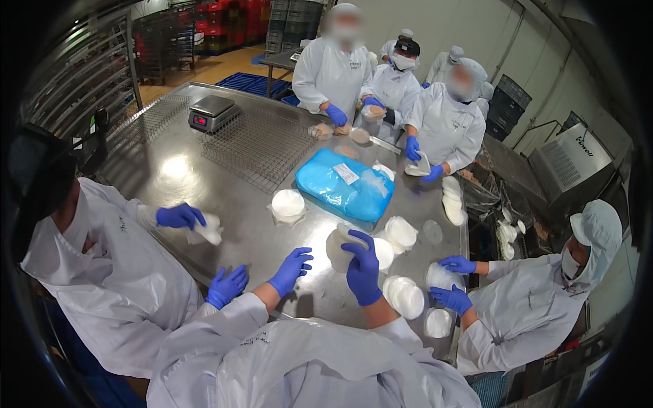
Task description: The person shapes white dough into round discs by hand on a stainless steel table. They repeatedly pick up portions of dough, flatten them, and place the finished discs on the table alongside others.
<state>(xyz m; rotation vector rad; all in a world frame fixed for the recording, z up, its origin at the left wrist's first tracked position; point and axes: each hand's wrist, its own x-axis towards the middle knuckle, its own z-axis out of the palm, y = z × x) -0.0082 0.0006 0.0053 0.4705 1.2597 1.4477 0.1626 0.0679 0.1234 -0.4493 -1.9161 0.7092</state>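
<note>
Gloved in blue, my right hand (364, 270) holds a thin, pale round sheet (338, 250) upright above the steel table (272, 238). My left hand (290, 272) hovers to its left, fingers apart and with nothing in it. Just beyond the sheet lies a large blue plastic bag (345, 183) with a white label. A stack of white discs (288, 205) sits to the left of the bag. More white disc stacks, one a leaning pile (403, 297) and another (400, 233), lie close to my right hand.
At the left, a co-worker's gloved hand (181, 216) holds a white piece. A co-worker on the right handles a pale round stack (445, 277). Wire racks (262, 149) and a scale (212, 113) occupy the table's far left. Several people work along the far side.
</note>
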